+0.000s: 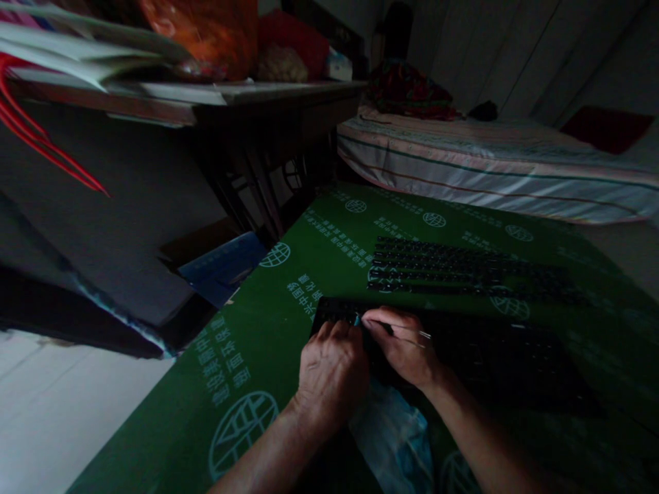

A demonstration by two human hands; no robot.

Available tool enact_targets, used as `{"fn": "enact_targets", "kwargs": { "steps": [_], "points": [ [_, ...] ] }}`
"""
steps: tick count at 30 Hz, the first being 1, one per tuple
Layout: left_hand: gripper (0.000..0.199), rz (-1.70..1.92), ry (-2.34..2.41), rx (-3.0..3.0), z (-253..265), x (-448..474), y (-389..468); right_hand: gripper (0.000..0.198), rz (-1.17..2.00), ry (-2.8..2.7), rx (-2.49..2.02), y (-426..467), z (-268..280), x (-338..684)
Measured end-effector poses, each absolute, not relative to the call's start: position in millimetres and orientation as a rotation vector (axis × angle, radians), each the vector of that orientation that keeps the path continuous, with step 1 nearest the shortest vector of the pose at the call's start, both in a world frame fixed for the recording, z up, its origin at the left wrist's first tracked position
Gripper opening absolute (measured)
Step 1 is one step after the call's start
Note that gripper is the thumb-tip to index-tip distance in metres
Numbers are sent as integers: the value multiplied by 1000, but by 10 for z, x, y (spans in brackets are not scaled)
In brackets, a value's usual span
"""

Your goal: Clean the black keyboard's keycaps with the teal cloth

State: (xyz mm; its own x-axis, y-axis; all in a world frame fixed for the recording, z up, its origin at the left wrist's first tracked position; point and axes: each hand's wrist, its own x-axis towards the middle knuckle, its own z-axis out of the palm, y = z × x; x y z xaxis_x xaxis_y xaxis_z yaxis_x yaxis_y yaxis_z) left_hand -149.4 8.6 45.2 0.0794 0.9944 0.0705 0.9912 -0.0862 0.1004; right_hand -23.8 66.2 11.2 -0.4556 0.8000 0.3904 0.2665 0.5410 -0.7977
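A black keyboard (494, 350) lies on the green board, its left end under both hands. My left hand (334, 363) is closed over that end, fingers curled down. A pale blue cloth (394, 439) trails from beneath it toward me, and a small teal tip shows between the hands. My right hand (404, 343), with a ring on one finger, has its thumb and forefinger pinched together beside that tip. What the pinch holds is too small and dark to make out. Loose black keycaps (427, 264) lie in several rows beyond the keyboard.
The green printed board (268, 329) forms the work surface. At left stands a table (216, 96) with papers, an orange bag (206, 38) and a red bag (293, 38). A red cord (56, 151) hangs from it. A bed (494, 158) with a striped sheet is behind.
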Motion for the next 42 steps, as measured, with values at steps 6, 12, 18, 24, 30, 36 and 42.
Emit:
{"fn": "enact_targets", "kwargs": {
  "steps": [6,12,18,24,30,36,42],
  "points": [
    [19,148,2085,2266,469,-1491,56,17,950,-1963,-857,655,158,-218],
    [18,168,2112,2258,433,-1510,93,18,794,-1993,-859,662,99,-254],
    [19,106,2087,2247,485,-1518,83,18,901,-1988,-862,658,151,-219],
    [18,12,2080,2155,584,-1556,59,18,1013,-1988,-834,648,173,-195],
    [20,-36,2082,2144,603,-1564,49,18,992,-2023,-786,643,125,-241],
    [22,-17,2083,2167,619,-1562,31,16,960,-1968,-770,623,110,-311],
    [19,2,2157,2177,603,-1584,67,17,912,-1961,-774,655,112,-374]
  ]
}}
